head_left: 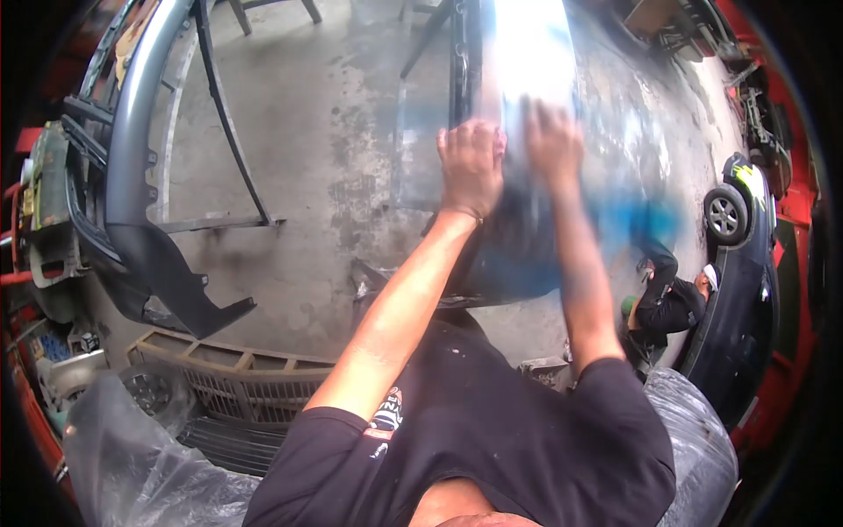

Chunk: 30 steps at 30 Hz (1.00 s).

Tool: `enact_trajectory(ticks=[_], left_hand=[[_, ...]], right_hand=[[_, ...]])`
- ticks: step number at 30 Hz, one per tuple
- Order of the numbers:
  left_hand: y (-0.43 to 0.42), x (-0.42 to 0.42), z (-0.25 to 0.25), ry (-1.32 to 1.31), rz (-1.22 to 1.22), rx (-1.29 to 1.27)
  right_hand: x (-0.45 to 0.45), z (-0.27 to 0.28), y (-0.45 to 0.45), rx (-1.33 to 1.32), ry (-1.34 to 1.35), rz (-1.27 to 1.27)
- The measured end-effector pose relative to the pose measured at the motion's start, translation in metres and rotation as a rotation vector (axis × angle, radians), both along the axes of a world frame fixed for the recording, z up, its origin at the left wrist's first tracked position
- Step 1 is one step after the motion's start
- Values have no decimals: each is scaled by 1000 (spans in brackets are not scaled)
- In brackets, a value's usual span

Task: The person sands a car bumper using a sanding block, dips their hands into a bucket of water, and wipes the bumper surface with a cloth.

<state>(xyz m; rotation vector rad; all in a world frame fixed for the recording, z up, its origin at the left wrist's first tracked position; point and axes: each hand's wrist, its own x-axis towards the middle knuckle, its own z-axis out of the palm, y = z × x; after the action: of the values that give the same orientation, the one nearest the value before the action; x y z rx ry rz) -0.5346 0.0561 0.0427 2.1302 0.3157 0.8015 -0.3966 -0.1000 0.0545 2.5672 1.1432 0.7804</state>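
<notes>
A long, glossy car body panel (531,53) stretches away in front of me, silver-white under glare, with blurred blue at its near end. My left hand (471,167) is at the panel's left edge, its fingers bent over that edge. On the panel's upper face, my right hand (553,147) is smeared by motion, its palm side turned down and hidden. Whether anything lies under the right hand I cannot make out.
A dark grey bumper-like panel (136,176) stands at the left. Near me are a slatted grille (255,386) and plastic sheeting (123,448). At the right, another person (672,303) crouches beside a dark car (738,299). The concrete floor (307,114) shows between.
</notes>
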Motion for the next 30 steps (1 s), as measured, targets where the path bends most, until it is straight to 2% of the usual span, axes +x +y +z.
enact_trajectory(ticks=[2,5,6,7,9,10,11,12,15,17,19,21,24,27,29,30], left_hand=[[-1,-2,3,44,13,23],[0,-2,0,66,10,20],[1,0,0,53,14,18],[1,1,0,52,16,12],[0,0,1,60,16,-1],[0,-2,3,69,12,2],[0,-3,4,76,9,6],[2,-1,4,73,8,7],[1,-1,3,69,46,74],[1,-2,4,71,46,68],[0,-1,5,68,56,68],[-2,-1,4,67,56,68],[-4,-1,0,81,38,75],[-2,1,-4,57,10,74],[-3,0,-8,45,33,123],[-4,-5,-3,35,1,146]], right_hand=[[53,7,19,344,175,-391],[76,-4,32,382,193,-450],[69,-12,42,345,352,-571],[48,-7,53,344,341,-567],[-9,6,66,552,269,-314],[-12,13,65,543,314,-325],[13,-3,50,543,314,-331],[64,-30,28,414,295,-333],[73,-9,28,358,219,-422],[68,-12,21,314,192,-346],[-1,-1,5,72,29,-126],[-75,14,7,373,242,-178],[-138,33,-5,450,326,-105],[-160,43,-13,507,419,-166],[-165,41,-18,525,390,-222],[-168,41,-17,834,495,-369]])
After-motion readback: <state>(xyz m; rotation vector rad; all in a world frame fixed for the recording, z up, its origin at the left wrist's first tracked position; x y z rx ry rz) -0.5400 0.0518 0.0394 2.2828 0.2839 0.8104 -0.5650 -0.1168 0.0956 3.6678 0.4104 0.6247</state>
